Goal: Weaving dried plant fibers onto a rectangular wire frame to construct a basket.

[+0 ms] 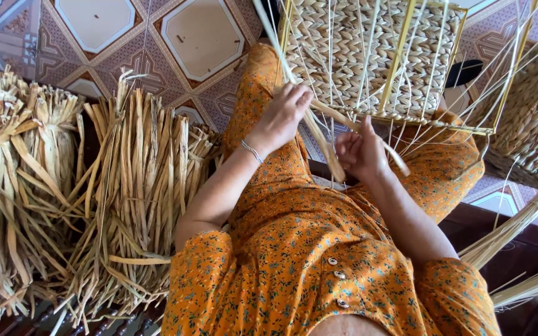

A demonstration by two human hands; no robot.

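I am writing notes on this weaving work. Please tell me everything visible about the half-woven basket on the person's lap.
The half-woven basket rests on the person's knees, its open end toward them. A thin yellow frame shows at its corners and edge. Its walls are plaited rows of pale dried fibre, with thin loose strands hanging from the unfinished edge. The left hand touches that edge; the right hand holds a flat strand just below it.

I see a rough, matt woven straw basket (368,56) on a glossy yellow metal wire frame (400,59); dry fibrous straw bundles (126,186); glossy patterned floor tiles (182,37).
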